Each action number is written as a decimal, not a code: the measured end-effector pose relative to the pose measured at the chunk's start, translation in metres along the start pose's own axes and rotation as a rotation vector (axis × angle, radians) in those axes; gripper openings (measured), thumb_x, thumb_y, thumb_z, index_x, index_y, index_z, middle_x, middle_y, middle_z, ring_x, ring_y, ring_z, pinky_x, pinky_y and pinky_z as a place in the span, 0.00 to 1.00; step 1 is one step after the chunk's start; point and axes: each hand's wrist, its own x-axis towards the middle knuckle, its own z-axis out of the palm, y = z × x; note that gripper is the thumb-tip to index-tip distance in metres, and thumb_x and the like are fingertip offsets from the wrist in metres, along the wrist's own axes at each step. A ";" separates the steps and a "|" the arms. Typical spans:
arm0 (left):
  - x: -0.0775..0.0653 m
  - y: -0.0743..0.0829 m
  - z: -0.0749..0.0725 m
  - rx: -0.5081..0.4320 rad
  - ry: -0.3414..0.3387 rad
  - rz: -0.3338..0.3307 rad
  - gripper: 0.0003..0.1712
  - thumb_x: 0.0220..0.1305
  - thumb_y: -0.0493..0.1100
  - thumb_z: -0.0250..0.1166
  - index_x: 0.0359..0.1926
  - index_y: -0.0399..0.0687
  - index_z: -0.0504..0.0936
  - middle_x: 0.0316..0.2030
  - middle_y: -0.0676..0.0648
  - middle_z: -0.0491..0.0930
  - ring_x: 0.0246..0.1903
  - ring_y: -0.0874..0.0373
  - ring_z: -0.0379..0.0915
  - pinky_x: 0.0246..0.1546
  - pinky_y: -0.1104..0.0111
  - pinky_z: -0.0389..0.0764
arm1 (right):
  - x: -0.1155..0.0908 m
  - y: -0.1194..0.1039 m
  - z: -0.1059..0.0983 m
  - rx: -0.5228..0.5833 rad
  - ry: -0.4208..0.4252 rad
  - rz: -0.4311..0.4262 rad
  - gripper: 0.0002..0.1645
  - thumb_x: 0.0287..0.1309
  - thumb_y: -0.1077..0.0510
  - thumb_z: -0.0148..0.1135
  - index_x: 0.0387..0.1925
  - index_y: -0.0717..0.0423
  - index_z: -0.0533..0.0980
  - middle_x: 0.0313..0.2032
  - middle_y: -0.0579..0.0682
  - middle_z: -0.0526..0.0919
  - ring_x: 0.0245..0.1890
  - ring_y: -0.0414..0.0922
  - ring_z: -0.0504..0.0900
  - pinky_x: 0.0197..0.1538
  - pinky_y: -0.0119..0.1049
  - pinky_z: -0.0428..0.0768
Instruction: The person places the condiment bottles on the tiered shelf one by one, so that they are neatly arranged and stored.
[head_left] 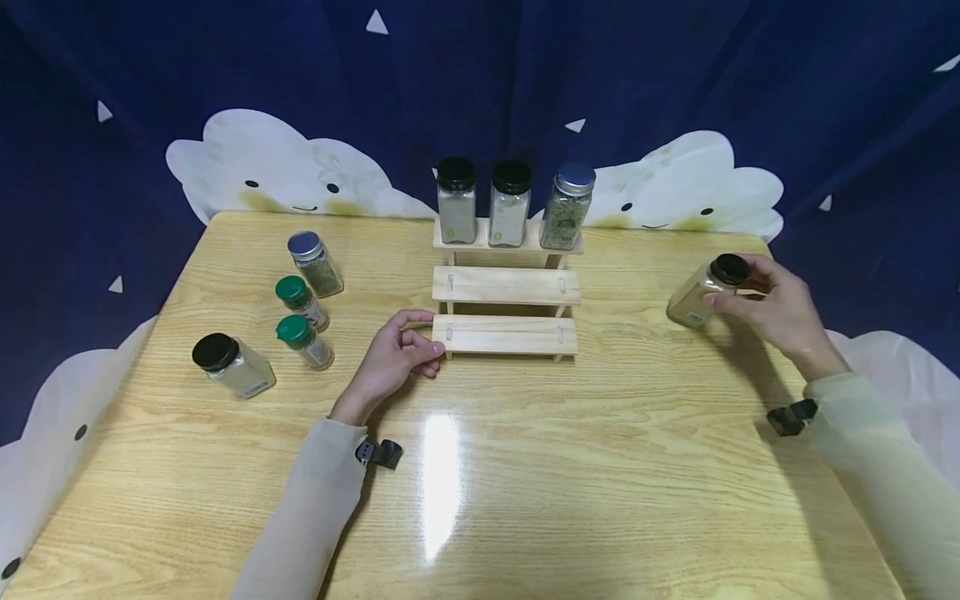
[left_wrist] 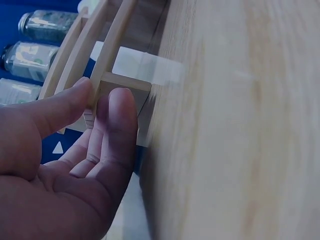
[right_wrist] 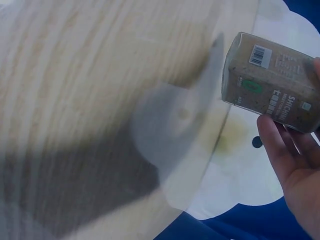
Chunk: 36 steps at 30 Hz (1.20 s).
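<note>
A three-step wooden rack (head_left: 504,335) stands mid-table. My left hand (head_left: 393,354) pinches the left end of its lowest step; in the left wrist view the thumb lies over the board (left_wrist: 111,55) and the fingers curl beneath. On the top step stand three spice jars: two black-lidded ones (head_left: 457,212) (head_left: 509,217) with pale contents and a silver-lidded one (head_left: 567,218) with green flakes. At the right, my right hand (head_left: 776,308) grips a black-lidded spice jar (head_left: 692,298) of brownish powder. In the right wrist view this jar (right_wrist: 270,82) shows its label and barcode, tilted.
On the left of the table stand a silver-lidded jar (head_left: 320,273), two small green-lidded shakers (head_left: 311,312) (head_left: 317,352) and a black-lidded jar (head_left: 246,371). A dark blue curtain (head_left: 480,75) with white clouds hangs behind the table (head_left: 600,483).
</note>
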 end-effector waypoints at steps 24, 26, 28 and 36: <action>-0.001 0.002 -0.001 -0.005 -0.009 0.000 0.31 0.74 0.24 0.66 0.73 0.30 0.68 0.35 0.40 0.85 0.29 0.56 0.85 0.35 0.67 0.92 | -0.002 -0.055 0.000 0.119 0.038 -0.063 0.33 0.61 0.68 0.81 0.65 0.50 0.81 0.49 0.31 0.86 0.48 0.33 0.83 0.48 0.17 0.81; -0.001 0.001 -0.001 -0.009 -0.009 0.002 0.31 0.74 0.24 0.66 0.73 0.30 0.68 0.34 0.40 0.85 0.29 0.56 0.85 0.35 0.67 0.92 | -0.003 -0.061 0.000 0.130 0.037 -0.077 0.33 0.60 0.69 0.81 0.65 0.50 0.81 0.49 0.32 0.87 0.48 0.33 0.84 0.48 0.17 0.81; -0.001 0.001 -0.001 -0.012 -0.010 0.006 0.31 0.74 0.24 0.66 0.73 0.29 0.68 0.34 0.41 0.85 0.29 0.56 0.84 0.35 0.67 0.92 | -0.004 -0.067 0.001 0.141 0.035 -0.092 0.33 0.59 0.70 0.81 0.65 0.50 0.82 0.49 0.33 0.87 0.47 0.33 0.85 0.48 0.17 0.82; -0.001 0.001 0.000 -0.021 -0.014 0.007 0.31 0.74 0.23 0.65 0.73 0.29 0.67 0.33 0.42 0.85 0.29 0.56 0.84 0.35 0.67 0.92 | -0.007 -0.087 0.006 0.196 0.017 -0.148 0.34 0.57 0.75 0.79 0.64 0.54 0.83 0.49 0.38 0.89 0.43 0.36 0.87 0.45 0.21 0.85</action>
